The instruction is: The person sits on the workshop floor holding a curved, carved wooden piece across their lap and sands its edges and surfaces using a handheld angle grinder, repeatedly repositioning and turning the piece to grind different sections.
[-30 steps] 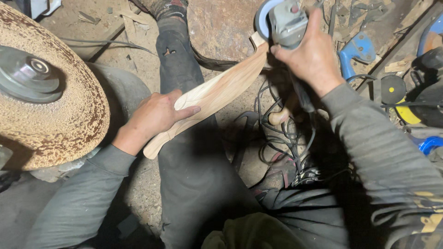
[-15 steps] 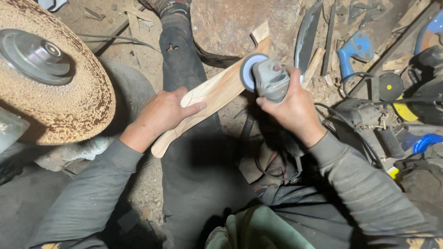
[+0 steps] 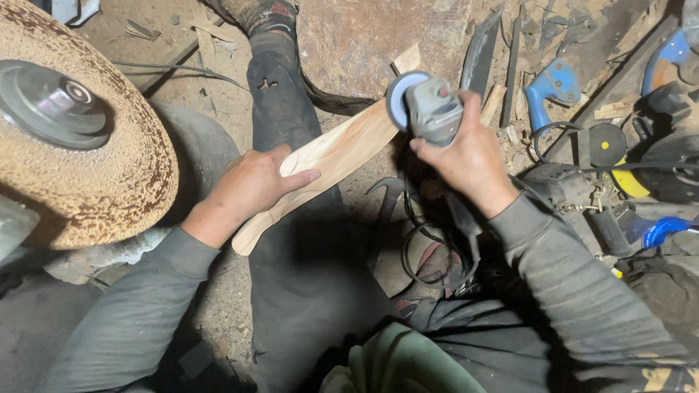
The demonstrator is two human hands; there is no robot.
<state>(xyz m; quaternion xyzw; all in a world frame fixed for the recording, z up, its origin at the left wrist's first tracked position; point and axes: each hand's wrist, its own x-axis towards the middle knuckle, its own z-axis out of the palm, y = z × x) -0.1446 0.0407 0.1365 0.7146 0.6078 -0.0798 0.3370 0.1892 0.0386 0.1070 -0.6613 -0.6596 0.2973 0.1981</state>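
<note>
- My left hand (image 3: pixel 251 183) is at about 9 o'clock from the middle of the view; its fingers (image 3: pixel 295 178) are curled round the long pale wood piece (image 3: pixel 331 156) and hold it tight
- The wood piece lies slanted over my left leg (image 3: pixel 291 131), with its thin end down at 7 o'clock and its wide end up at 1 o'clock
- My right hand (image 3: pixel 470 156) is at about 2 o'clock; its fingers are closed all the way round the grey grinder (image 3: pixel 433 109)
- The grinder's round blue-white disc (image 3: pixel 399 98) touches the wide end of the wood piece
- A big round straw-coloured wheel (image 3: pixel 109 189) with a grey metal middle sits at 10 o'clock, well apart from the wood
- A large flat brown block (image 3: pixel 364 44) stands at 12 o'clock, just behind the grinder
- A blue tool (image 3: pixel 550 87) lies at 2 o'clock on the dirty floor (image 3: pixel 160 29), near a dark curved blade (image 3: pixel 480 47)
- Black cables (image 3: pixel 422 247) curl on the floor near 5 o'clock, under my right arm
- A black and yellow round thing (image 3: pixel 615 164) lies at 3 o'clock among more tools
</note>
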